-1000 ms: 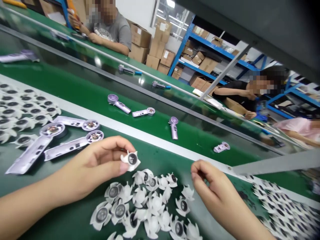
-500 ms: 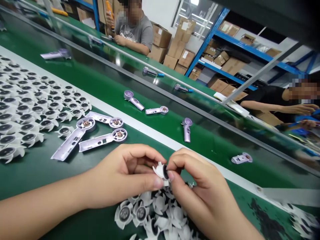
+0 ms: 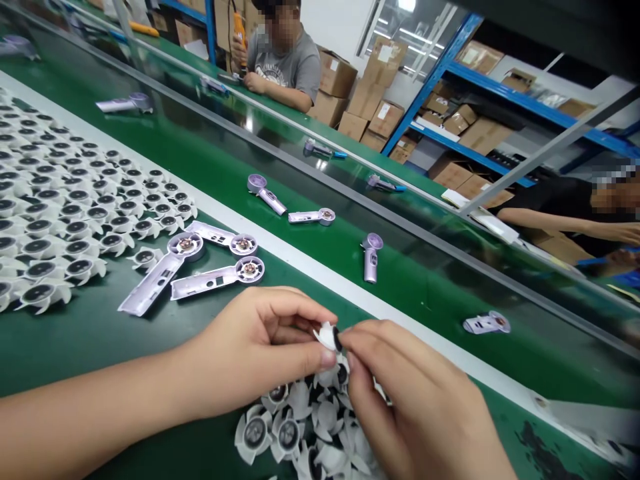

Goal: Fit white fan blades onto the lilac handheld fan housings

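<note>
"Pinching what, both hands?"

"A small white fan impeller (image 3: pixel 327 337), between the left hand (image 3: pixel 250 347) and right hand (image 3: pixel 415 393), both curled nearly shut. Fingers hide much of it, so the grip is hard to read."

"Around it?"

"More impellers (image 3: pixel 327 413) heaped at six o'clock, cut off below; lilac housings (image 3: pixel 217 267) at eleven, beside the belt's white edge strip (image 3: pixel 320 277); cartons (image 3: pixel 365 100) far off at one."

bare left hand (image 3: pixel 250 353), bare right hand (image 3: pixel 415 407), short fingernails (image 3: pixel 327 360)
</note>
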`<state>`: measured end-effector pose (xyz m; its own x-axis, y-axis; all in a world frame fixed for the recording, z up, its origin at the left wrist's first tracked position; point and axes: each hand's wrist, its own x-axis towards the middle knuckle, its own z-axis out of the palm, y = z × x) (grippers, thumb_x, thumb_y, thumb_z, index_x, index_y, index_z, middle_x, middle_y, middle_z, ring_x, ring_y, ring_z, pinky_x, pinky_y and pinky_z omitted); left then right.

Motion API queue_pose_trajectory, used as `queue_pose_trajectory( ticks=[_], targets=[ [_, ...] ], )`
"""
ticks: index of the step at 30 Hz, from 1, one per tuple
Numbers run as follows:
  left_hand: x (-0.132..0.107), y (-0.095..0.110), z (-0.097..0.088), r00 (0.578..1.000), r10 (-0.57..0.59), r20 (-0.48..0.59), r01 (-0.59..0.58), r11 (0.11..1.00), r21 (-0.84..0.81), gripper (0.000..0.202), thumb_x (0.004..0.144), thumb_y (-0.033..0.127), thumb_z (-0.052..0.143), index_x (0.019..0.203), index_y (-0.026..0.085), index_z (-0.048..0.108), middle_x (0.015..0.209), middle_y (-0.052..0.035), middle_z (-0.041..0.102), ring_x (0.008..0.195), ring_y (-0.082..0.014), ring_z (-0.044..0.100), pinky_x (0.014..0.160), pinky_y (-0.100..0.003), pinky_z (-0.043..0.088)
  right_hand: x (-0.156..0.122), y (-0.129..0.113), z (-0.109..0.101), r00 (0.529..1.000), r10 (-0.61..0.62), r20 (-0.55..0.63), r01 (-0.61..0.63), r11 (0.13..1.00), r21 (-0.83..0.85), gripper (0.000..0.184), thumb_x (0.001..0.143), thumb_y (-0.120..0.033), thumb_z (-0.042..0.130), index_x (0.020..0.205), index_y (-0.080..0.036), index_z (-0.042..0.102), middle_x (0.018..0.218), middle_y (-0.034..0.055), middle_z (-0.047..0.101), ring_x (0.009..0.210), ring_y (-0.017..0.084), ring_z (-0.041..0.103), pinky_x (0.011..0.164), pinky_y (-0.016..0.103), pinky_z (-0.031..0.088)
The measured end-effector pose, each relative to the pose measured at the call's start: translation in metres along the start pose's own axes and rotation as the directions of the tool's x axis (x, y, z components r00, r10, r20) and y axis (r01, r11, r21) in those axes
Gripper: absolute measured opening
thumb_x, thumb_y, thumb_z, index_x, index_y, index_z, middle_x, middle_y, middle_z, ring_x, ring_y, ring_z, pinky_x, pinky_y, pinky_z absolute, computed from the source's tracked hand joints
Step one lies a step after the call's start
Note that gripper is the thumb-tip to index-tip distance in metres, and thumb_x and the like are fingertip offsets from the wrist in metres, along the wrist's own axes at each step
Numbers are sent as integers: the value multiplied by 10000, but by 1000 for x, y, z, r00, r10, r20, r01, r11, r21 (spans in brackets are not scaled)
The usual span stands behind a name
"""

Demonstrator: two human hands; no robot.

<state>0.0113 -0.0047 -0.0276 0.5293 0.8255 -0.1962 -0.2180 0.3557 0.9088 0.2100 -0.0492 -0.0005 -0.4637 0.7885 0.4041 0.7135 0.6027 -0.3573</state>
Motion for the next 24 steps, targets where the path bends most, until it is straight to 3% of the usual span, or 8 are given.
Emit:
queue_pose_trajectory(
  ticks=[2,4,7,8,11,15,19,24],
  targets=[
    [2,3,-2,999,-3,-38,1,998,-63,216,792,189,796,992,196,715,925,9,716,835,-79,694,798,-158,563,-3,1,1,995,-88,-41,84,992,-92,320,894,-76,522,1195,-137,609,1111,73,658,1063,174,628,905,270,509],
    [4,8,-6,998,5,-66,-12,994,-108,221,796,184,793,999,188,706,903,8,727,832,-70,691,798,-142,549,8,11,2,989,-119,-83,116,992,-43,340,870,-73,532,1186,-154,629,1087,58,673,1025,169,640,888,270,513],
    [8,19,-14,988,41,-148,-52,996,-73,242,800,233,800,1007,181,686,892,13,708,820,-54,660,777,-122,517,61,48,15,988,109,-111,-103,993,53,199,867,-125,536,991,-168,686,878,31,692,782,144,653,762,263,515],
    [9,23,-17,983,60,-175,-71,996,-56,241,806,247,796,1004,182,675,901,16,696,815,-48,644,767,-119,502,87,66,24,952,300,-67,-299,954,13,202,866,-160,534,997,-160,688,885,39,693,791,161,655,788,287,513],
    [11,29,-23,975,92,-203,-108,991,-72,202,830,232,765,962,174,624,923,10,675,835,-62,636,749,-137,468,169,122,62,886,456,85,-454,890,-48,693,760,-171,685,1411,-62,475,1301,203,567,1023,266,635,890,394,511],
    [10,32,-26,978,112,-177,-136,982,-128,200,838,212,727,958,166,574,892,-17,688,946,-135,675,800,-187,455,229,170,97,835,474,280,-490,871,-14,407,760,-162,772,1139,-104,635,1107,99,653,946,200,634,874,381,521],
    [5,36,-28,972,106,-211,-129,987,-96,270,834,225,742,1003,170,539,861,2,669,910,-123,661,806,-198,457,207,165,77,881,401,250,-434,896,90,291,768,-148,741,1039,-116,639,935,39,662,837,166,615,842,360,516],
    [-3,43,-24,967,175,-183,-187,981,-47,289,824,243,786,1019,165,587,852,9,671,753,-53,625,683,-130,490,121,109,15,914,333,230,-393,867,306,478,800,-295,706,1249,-174,597,1084,46,686,915,173,665,824,287,559]
  ],
)
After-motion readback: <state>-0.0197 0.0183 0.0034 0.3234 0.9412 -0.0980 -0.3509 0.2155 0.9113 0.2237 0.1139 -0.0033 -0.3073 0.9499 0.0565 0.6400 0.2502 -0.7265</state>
